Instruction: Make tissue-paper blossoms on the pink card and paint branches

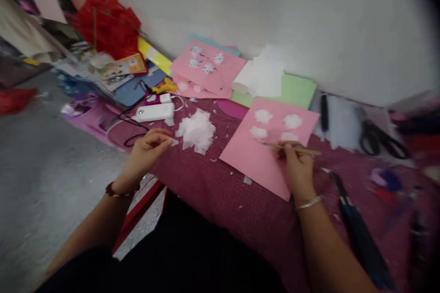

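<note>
Between the thumb and fingers of my left hand [151, 147] is a small scrap of white tissue paper [174, 142]. Just right of it lies a loose pile of white tissue paper squares [196, 130]. My right hand [298, 167] grips a thin wooden stick [305, 149], pencil-like with a tapered tip; its exact kind is blurred. The stick lies across a pink sheet [256, 165], its tip pointing left. Several fluffy white tufts [293, 121] sit on the sheet's upper part, the lower right one partly hidden behind the stick and hand.
Behind are a pink card with white flowers [195, 69] and a green sheet [299, 91]. A white power bank [155, 112], cables and a yellow glue gun [165, 86] lie at left. At right are black scissors [381, 139] and a dark-handled tool [360, 233].
</note>
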The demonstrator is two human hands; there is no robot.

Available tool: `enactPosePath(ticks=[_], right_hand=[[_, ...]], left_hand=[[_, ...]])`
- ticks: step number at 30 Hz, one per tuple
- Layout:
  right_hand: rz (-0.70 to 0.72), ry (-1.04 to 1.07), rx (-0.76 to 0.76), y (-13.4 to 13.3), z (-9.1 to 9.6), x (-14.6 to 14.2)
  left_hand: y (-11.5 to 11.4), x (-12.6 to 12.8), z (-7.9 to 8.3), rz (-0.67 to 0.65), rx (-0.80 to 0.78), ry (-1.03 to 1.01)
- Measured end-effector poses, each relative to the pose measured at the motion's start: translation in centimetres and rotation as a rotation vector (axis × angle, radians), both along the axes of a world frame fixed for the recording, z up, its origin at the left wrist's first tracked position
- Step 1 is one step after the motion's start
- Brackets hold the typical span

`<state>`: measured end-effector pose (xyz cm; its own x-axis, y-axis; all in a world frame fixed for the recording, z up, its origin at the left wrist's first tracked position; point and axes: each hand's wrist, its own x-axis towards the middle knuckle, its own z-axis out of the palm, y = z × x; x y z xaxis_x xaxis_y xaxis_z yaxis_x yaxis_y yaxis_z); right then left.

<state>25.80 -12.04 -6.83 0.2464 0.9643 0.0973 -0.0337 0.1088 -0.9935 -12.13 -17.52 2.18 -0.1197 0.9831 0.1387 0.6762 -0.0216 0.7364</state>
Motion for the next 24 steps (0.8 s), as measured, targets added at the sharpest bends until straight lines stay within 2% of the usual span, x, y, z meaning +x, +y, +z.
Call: enactPosePath(ticks=[3,5,7,10,14,18,21,24], right_hand=[[0.011,-0.012,0.018,-0.1,0.4,-0.2],[0.01,-0.043,0.036,-0.1,0.6,-0.2],[0.023,-0.087,0.046,-0.1,0.7,-0.2],[0.049,-0.157,0.053,0.2,0.7,-0.3],[0.066,-0.213,0.056,0.6,0.3,-0.4],[0.014,-0.208,0.059,0.8,0.0,-0.5],[0.005,-0.213,0.063,1.0,0.1,-0.5],[0.005,-0.229,0.06,1.1,0.4,-0.5]], left_hand=[[4.4,6.0,2.2,-0.313,0.03,-0.074],[7.0,10.2,2.7,-0.478,0.056,-0.091],[9.3,13.8,2.3,-0.558,0.087,-0.113],[11.8,17.1,0.6,-0.558,0.06,-0.205],[13.3,17.9,-2.4,-0.482,-0.07,-0.361],[13.9,17.1,-4.7,-0.514,-0.206,-0.403],[14.3,16.7,-5.3,-0.544,-0.304,-0.419],[14.4,16.5,-5.2,-0.579,-0.344,-0.359]])
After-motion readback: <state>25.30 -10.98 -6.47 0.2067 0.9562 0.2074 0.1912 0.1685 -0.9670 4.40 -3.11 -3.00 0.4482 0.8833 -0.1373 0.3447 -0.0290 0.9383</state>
